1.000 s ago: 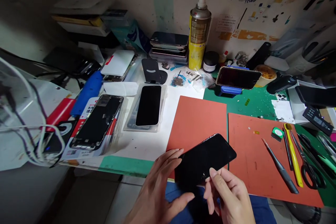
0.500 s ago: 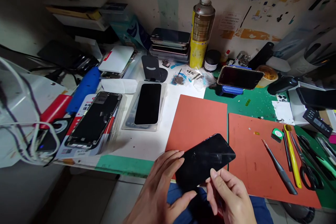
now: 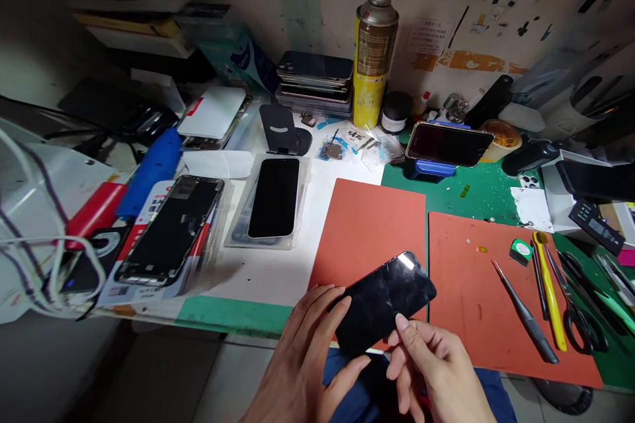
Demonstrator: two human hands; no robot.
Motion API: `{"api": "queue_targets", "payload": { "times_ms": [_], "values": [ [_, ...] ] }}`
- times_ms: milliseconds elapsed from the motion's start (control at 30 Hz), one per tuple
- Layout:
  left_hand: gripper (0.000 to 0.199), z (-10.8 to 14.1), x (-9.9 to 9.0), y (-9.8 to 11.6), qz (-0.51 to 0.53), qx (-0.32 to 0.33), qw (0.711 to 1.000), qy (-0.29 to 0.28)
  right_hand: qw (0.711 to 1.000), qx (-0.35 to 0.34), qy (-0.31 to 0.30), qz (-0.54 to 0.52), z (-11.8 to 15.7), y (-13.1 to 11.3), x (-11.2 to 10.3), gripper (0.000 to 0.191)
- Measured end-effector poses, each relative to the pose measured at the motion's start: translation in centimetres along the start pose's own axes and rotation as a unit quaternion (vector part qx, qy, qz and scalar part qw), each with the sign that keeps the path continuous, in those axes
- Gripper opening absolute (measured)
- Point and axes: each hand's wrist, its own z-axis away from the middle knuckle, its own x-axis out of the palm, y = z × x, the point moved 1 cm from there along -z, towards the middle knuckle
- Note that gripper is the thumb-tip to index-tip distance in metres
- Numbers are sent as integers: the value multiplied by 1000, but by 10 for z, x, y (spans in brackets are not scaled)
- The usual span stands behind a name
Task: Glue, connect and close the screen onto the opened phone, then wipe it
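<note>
A black smartphone (image 3: 384,304) is held at a slant over the front of the left orange mat (image 3: 370,231), its dark glass facing up with a bright reflection near the far corner. My left hand (image 3: 310,350) curls round the phone's left end, fingers along the upper side and thumb by the lower corner. Pinching the lower long edge is my right hand (image 3: 431,357), thumb on top; its other fingers are partly hidden beneath.
Tweezers (image 3: 526,310), a yellow brush (image 3: 550,297) and scissors (image 3: 578,327) lie on the right mat (image 3: 456,304). Another phone (image 3: 274,198) rests on a clear case, left of a detached screen's neighbouring mat. A spray can (image 3: 376,59) stands behind; cables (image 3: 59,258) loop at left.
The phone has tilted slightly, and a bright reflection now shows on its glass. Both hands keep nearly the same grip. The whole view has shifted a little.
</note>
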Motion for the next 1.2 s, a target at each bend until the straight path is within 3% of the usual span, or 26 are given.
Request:
{"api": "queue_targets", "payload": {
  "times_ms": [267,400,500,600,667,733,767,800,833,900,933,967,1033,1067,1200],
  "values": [
    [57,-6,-2,3,-23,15,1000,-15,1000,5,-7,6,2,3,-4,78],
    [56,-16,-4,10,-17,18,999,23,1000,1,-5,-20,8,4,-4,75],
    [63,-18,2,25,-24,-5,998,50,995,-52,-17,-84,11,2,4,59],
    [74,-6,11,44,-34,-39,996,75,975,-133,-11,-179,11,0,12,46],
    [82,9,16,53,-15,-71,995,72,967,-143,-23,-210,12,0,12,50],
    [88,22,16,57,88,-118,987,67,968,-137,-48,-206,17,2,4,54],
    [85,25,16,58,187,-159,967,62,969,-136,-64,-193,20,3,-2,52],
    [79,26,16,60,310,-203,927,56,971,-138,-82,-175,25,4,-10,49],
    [72,23,16,62,440,-257,859,48,973,-141,-103,-154,30,5,-18,46],
    [75,10,20,72,655,-348,670,10,974,-139,-146,-106,40,8,-36,40],
    [82,1,22,78,715,-373,591,-16,973,-134,-167,-84,45,9,-45,38],
    [83,-7,25,86,748,-392,534,-44,973,-128,-183,-65,49,11,-52,37],
    [78,-18,31,102,778,-402,478,-69,971,-121,-202,-29,55,14,-65,38],
    [70,-21,34,110,780,-412,467,-67,972,-121,-203,-10,57,15,-70,39],
    [46,-17,43,135,770,-427,474,-5,976,-150,-151,48,62,24,-86,43]
  ]
}}
